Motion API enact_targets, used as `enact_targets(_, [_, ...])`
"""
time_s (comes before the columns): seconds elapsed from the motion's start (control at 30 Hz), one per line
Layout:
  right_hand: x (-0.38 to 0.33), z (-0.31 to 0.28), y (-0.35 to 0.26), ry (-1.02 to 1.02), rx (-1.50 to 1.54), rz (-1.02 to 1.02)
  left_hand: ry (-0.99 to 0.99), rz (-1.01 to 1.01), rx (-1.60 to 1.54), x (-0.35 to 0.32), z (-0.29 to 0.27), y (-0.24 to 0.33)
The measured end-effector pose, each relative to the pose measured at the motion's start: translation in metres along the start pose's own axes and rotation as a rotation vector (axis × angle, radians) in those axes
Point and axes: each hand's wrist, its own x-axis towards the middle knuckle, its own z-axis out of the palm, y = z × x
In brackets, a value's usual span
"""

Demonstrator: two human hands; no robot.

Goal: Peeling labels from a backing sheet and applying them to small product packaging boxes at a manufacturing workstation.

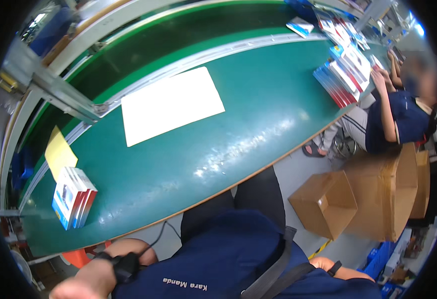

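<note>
My left hand point(79, 283) is low at the left, off the table's near edge, with a black band and a cabled device on its wrist. It is blurred and partly cut off, so its fingers cannot be made out. My right hand point(322, 263) rests by my right hip, below a black wristband; its fingers are hidden behind my clothing. Neither hand touches anything on the table. Nearest to the left hand stands a short row of white, blue and red flat boxes point(74, 197). A large white sheet point(173, 105) lies flat farther in.
The green table point(258, 99) curves across the view. A yellow sheet point(60, 152) leans behind the left boxes. At right, a seated co-worker point(395, 117) handles items beside stacked flat boxes point(345, 74). Open cardboard cartons point(323, 204) stand on the floor, right of my legs.
</note>
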Motion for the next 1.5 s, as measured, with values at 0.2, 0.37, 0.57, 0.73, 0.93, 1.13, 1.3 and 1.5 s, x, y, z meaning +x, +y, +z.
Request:
enact_targets(0.2, [0.010, -0.052, 0.008, 0.238, -0.350, 0.056, -1.031, -0.729, -0.804, -0.086, 0.048, 0.018])
enact_targets(0.37, [-0.001, -0.091, -0.005, 0.457, -0.580, 0.083, -0.813, -0.723, -0.810, -0.115, 0.052, 0.026])
enact_targets(0.57, [-0.094, -0.134, -0.231, 0.693, 0.247, -0.086, -1.097, -0.959, -0.938, -0.106, 0.051, 0.023])
enact_targets(0.73, [-0.187, -0.123, -0.318, 1.033, 0.025, -0.388, -1.523, -1.067, -0.375, -0.076, 0.029, -0.003])
enact_targets(0.93, [-0.292, -0.083, -0.393, 1.443, -0.313, -0.917, -1.700, -1.020, -0.269, -0.054, 0.042, -0.068])
enact_targets(1.13, [-0.305, -0.079, -0.483, 1.420, -0.555, -1.263, -1.679, -1.114, -0.277, -0.096, 0.094, -0.117])
enact_targets(1.3, [-0.253, -0.099, -0.559, 1.109, -0.629, -1.036, -1.845, -1.026, -0.002, -0.195, 0.079, -0.122])
enact_targets(1.5, [-0.145, -0.165, -0.594, 0.876, -0.670, -0.743, -1.750, -0.882, 0.133, -0.259, 0.053, -0.097])
